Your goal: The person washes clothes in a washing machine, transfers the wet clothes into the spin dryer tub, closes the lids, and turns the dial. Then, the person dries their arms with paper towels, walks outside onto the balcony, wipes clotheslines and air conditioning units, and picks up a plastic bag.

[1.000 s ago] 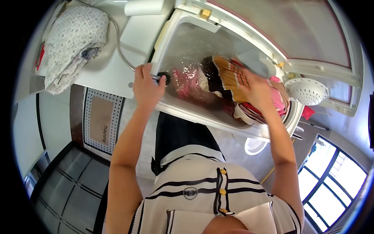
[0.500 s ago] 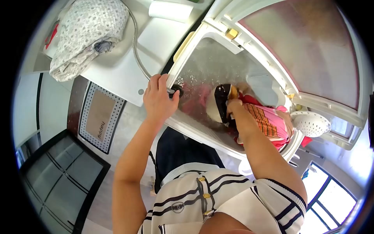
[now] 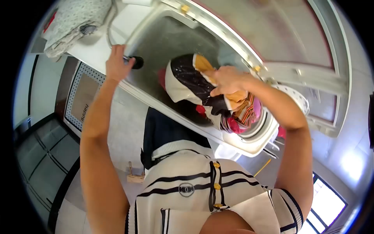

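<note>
**Two hands at one tub: one on a spray head, one on wet cloth**

The left hand (image 3: pixel 118 64) is closed around one spray head (image 3: pixel 136 62) at the tub's near corner. The right hand (image 3: pixel 230 81) has fingers spread on one black, white and orange cloth (image 3: pixel 189 80); whether it grips cannot be told. This cloth lies in one washing tub (image 3: pixel 171 111), beside one striped cloth (image 3: pixel 246 111). Beyond: one raised lid (image 3: pixel 272 31), one perforated basket (image 3: pixel 295 97), and one cloth bundle (image 3: pixel 78 25) on the bench (image 3: pixel 90 52).
</note>
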Demonstrator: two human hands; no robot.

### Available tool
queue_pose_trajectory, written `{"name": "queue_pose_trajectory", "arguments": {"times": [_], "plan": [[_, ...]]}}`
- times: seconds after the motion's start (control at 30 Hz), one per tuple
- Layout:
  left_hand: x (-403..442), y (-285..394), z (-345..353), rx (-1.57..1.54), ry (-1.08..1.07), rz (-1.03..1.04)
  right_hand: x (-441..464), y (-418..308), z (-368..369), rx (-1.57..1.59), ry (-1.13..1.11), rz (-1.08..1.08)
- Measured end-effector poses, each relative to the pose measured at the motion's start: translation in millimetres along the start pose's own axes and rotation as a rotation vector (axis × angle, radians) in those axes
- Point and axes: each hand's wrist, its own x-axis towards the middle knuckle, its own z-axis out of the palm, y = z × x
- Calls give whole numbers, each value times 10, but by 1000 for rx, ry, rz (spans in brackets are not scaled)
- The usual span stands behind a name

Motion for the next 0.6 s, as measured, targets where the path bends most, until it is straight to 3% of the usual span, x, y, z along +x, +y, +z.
{"name": "queue_pose_trajectory", "arguments": {"times": [0.2, 0.27, 0.37, 0.6], "plan": [[29, -34, 104, 90, 42, 68, -1548, 275, 14, 61, 84, 131], [14, -16, 105, 104, 5, 27, -1880, 557, 486, 107, 294, 82], [16, -4, 126, 102, 10, 41, -1984, 743, 1117, 125, 592, 46], [8, -75, 135, 58, 37, 103, -1658, 1188, 2399, 74, 960, 73]]}}
